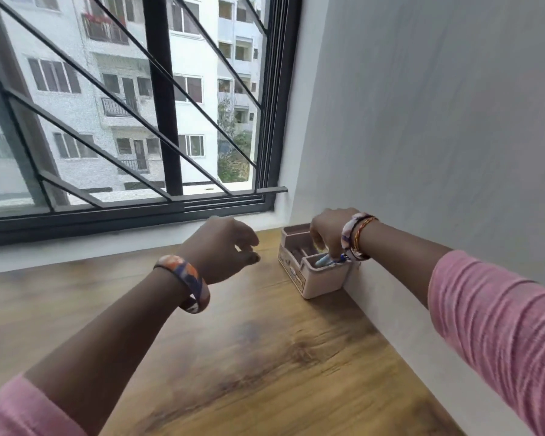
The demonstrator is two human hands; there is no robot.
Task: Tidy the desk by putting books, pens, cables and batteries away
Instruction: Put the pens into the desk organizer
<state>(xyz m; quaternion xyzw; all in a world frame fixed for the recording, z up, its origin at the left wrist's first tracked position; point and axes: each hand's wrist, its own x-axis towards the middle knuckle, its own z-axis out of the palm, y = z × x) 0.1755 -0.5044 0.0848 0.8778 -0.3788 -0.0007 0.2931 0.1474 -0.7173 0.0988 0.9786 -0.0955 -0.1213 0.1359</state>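
While my right hand (328, 229) is reaching into the pink desk organizer (315, 275) at the wall corner, fingers curling down over a blue pen (324, 260) in its front compartment (grip unclear), my left hand (224, 247) is hovering loose, holding nothing, above the wooden desk (265, 357) nr the window (123, 105).

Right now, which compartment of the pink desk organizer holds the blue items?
The front compartment of the organizer, nearest the camera, below the right hand. The compartments behind show no blue.
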